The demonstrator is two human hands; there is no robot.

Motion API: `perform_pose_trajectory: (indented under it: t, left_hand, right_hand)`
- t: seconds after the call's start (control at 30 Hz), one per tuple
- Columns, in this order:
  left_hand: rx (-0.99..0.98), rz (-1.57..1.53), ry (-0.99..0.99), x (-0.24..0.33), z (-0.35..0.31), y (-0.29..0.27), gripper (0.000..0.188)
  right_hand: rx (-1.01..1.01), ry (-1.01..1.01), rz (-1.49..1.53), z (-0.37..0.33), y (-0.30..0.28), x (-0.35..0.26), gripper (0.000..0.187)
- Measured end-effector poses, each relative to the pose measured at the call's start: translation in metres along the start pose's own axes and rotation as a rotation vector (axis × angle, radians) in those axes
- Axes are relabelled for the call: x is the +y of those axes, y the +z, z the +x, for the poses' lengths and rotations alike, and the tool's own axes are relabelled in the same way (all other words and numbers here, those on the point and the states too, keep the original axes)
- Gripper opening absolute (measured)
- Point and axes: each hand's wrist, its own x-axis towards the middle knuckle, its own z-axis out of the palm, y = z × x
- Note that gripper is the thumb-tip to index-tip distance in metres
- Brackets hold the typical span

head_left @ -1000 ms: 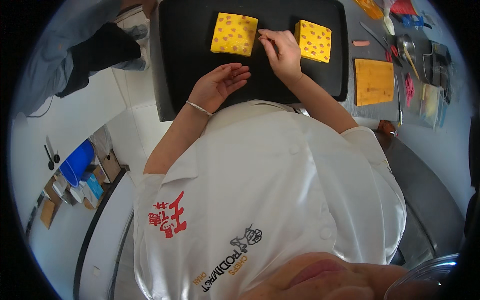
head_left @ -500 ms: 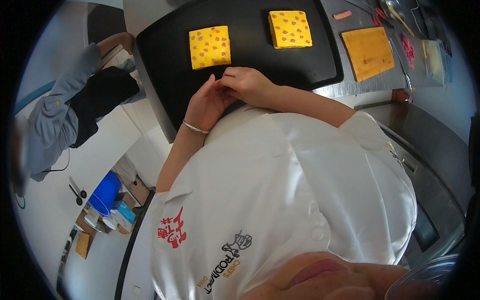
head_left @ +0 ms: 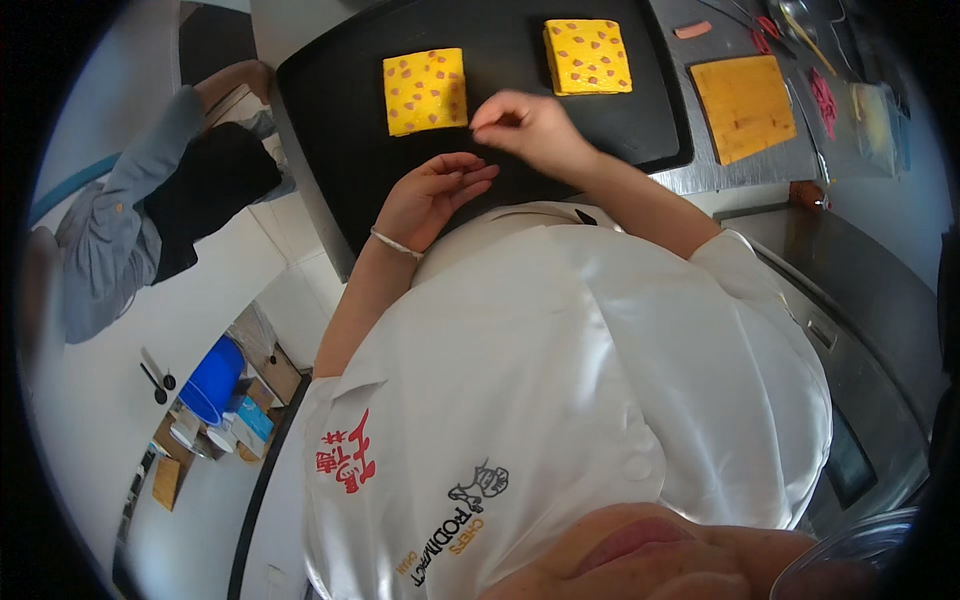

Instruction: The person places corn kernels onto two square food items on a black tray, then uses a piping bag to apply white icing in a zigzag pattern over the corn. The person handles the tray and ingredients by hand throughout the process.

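Squarish yellow slab (head_left: 425, 92) lies flat, edge facing cupped left hand (head_left: 428, 198), right hand (head_left: 540, 132) pinched

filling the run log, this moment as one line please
left hand: open, over black tray; right hand: pinched, contents unclear, near left yellow slab; right yellow slab: on tray

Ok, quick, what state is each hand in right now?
Left hand: open, loosely cupped; contents unclear.
Right hand: closed in a pinch; can't tell if holding anything.

Matt tray (head_left: 505, 60), glossy cloth jacket (head_left: 540, 370)
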Motion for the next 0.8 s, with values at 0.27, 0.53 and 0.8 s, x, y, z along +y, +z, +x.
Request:
perform_pose_trajectory:
  t: [0.27,0.53,0.8]
  left_hand:
    - [0.108,0.051,-0.012,0.001,-0.002,0.011,0.024]
    - [0.144,0.052,-0.018,0.003,-0.007,0.008,0.023]
    - [0.076,0.004,0.030,0.002,-0.004,0.009,0.033]
  right_hand:
    - [0.159,-0.021,-0.384,0.087,-0.035,0.025,0.011]
    - [0.182,-0.058,-0.786,0.114,-0.013,0.025,0.014]
    - [0.262,-0.326,-0.648,0.080,-0.006,0.013,0.007]
